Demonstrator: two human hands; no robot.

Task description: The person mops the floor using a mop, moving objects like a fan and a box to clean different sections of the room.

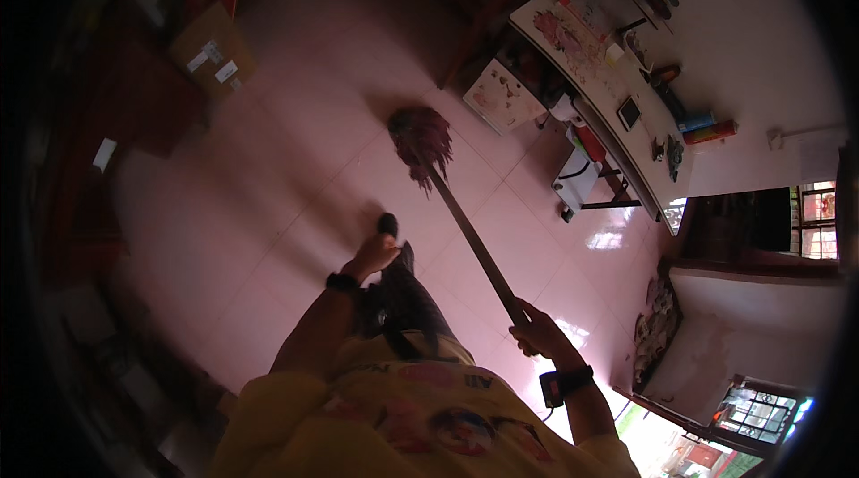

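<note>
A mop stretches from my right side out over the pink tiled floor. My right hand [535, 331] is closed around the upper end of its long mop handle [470, 232]. The dark reddish, stringy mop head [420, 140] lies on the tiles ahead of me, its strands bunched. My left hand [376, 254] hangs in front of my legs, away from the mop, fingers curled in and nothing visible in them. Dark bands sit on both wrists. Below the left hand, one dark shoe [387, 225] shows.
A long desk [617, 102] with a phone and small items runs along the right wall. Beneath it stand a pale box-like cabinet [504, 95] and a stool-like frame [580, 175]. A cardboard box [213, 53] and dark reddish furniture [134, 111] are at the left.
</note>
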